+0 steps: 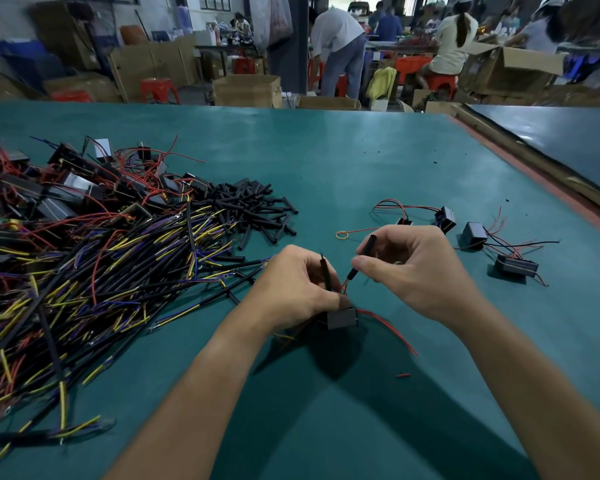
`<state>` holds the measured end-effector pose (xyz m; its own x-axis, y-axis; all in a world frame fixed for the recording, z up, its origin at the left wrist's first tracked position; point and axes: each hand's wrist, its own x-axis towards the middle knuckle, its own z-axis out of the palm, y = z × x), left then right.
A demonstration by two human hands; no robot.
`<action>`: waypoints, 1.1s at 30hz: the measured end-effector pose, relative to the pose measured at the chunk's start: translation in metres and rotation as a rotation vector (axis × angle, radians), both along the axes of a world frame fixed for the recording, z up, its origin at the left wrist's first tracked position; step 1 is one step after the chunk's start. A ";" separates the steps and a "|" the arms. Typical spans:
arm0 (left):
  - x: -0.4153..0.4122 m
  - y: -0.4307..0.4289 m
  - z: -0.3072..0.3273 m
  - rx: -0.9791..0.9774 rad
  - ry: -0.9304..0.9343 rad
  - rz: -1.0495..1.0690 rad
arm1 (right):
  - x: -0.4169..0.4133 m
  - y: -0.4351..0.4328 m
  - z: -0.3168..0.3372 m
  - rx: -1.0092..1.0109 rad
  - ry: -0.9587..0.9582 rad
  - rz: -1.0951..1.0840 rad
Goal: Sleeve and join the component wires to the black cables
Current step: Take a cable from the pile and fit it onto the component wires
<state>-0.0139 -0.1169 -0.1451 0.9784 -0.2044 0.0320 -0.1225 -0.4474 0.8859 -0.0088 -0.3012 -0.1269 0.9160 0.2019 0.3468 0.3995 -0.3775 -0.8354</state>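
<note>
A busy workshop lies behind, with brown cardboard boxes, red plastic stools and people bent over far benches. In front spreads a smooth, faintly glossy teal table mat. Its left side carries a broad tangled heap of black cables, thin round cords ending in yellow, blue and purple cores. Above that heap lie boxy black components trailing thin red wires, and just right of them a loose pile of short matte black sleeve tubes. Both bare forearms reach in from the bottom edge. The left hand has its fingers curled, gripping the top of a small rectangular component that hangs just over the mat near the centre, with a slim black sleeved wire standing upright between its fingers. The right hand pinches a slanted black sleeve between thumb and forefinger, its lower end meeting a red lead rising from the component. Another red wire curves away rightward from the block. Right of the hands rest four more wired blocks, well apart from the heap. A tiny red scrap lies on the mat below.
</note>
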 end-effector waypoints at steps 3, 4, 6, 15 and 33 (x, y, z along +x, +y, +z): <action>-0.002 -0.001 0.000 -0.002 0.008 -0.019 | -0.003 0.004 0.000 -0.032 0.005 0.034; -0.002 -0.002 0.000 -0.005 0.005 -0.014 | -0.004 0.005 -0.001 -0.049 0.005 0.048; -0.002 -0.002 0.000 -0.007 -0.006 -0.006 | -0.005 0.007 -0.003 -0.085 0.012 0.065; -0.002 0.001 0.000 0.022 -0.046 -0.056 | -0.003 0.008 -0.011 -0.190 0.091 0.053; -0.002 -0.002 -0.003 0.104 -0.113 0.021 | -0.004 0.010 -0.007 -0.115 -0.102 -0.043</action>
